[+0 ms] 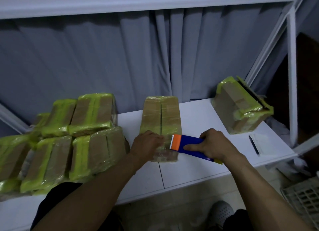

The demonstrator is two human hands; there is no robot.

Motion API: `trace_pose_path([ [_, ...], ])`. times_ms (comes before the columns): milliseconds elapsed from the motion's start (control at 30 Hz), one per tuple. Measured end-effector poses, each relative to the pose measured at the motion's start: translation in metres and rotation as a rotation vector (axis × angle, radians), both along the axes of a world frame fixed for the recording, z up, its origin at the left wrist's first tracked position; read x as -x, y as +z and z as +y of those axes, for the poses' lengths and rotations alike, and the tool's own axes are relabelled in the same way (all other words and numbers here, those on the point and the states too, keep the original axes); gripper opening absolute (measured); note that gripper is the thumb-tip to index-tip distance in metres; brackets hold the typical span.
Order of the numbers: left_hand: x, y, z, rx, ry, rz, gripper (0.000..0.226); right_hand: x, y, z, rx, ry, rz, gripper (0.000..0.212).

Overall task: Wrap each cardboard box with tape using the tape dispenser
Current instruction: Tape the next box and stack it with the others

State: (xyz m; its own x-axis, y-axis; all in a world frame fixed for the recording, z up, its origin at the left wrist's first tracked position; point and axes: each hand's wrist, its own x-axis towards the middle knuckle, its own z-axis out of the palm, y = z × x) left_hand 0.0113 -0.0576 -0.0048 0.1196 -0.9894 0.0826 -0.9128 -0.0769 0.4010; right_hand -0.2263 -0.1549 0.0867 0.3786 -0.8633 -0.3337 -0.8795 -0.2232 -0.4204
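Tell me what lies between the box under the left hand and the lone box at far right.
Only bare white table top lies between the middle box and the far-right box; the head view shows this stretch plainly.

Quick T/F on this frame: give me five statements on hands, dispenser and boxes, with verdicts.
1. The right hand holds the tape dispenser. True.
2. The left hand is lifted clear of the middle box. False: it rests on the box's near end.
3. The dispenser's orange end points away from the middle box. False: it points at that box, beside the left hand.
4. A pile of wrapped boxes sits on the left of the table. True.
5. A single box stands at the table's far right corner. True.
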Motion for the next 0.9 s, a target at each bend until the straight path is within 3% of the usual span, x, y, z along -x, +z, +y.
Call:
trace_pose_path([
  [67,-0.007,0.004,0.003,-0.052,0.116,0.191,0.036,0.007,0.004,-0.001,0.001,0.007,-0.005,0.064],
  [167,-0.023,0.001,0.003,-0.084,0.136,0.196,0.027,0.021,0.008,-0.005,0.008,-0.013,0.020,0.063],
  [300,-0.038,0.002,0.013,0.096,0.064,0.047,0.023,0.028,0.002,-0.011,0.041,-0.032,0.059,0.063],
  [400,-0.045,-0.015,0.012,0.219,-0.130,-0.043,0.031,0.024,-0.009,-0.012,0.053,-0.032,0.102,0.064],
  [667,-0.038,-0.001,0.017,0.005,-0.105,-0.112,0.045,-0.007,-0.038,-0.015,0.083,0.039,0.176,0.068],
  [800,-0.030,0.003,0.021,0.019,-0.137,-0.265,0.065,-0.020,-0.045,-0.023,0.042,0.046,0.180,0.072],
  [900,-0.025,-0.007,0.018,0.060,-0.131,-0.335,0.040,-0.026,-0.049,-0.027,0.035,0.048,0.176,0.072],
])
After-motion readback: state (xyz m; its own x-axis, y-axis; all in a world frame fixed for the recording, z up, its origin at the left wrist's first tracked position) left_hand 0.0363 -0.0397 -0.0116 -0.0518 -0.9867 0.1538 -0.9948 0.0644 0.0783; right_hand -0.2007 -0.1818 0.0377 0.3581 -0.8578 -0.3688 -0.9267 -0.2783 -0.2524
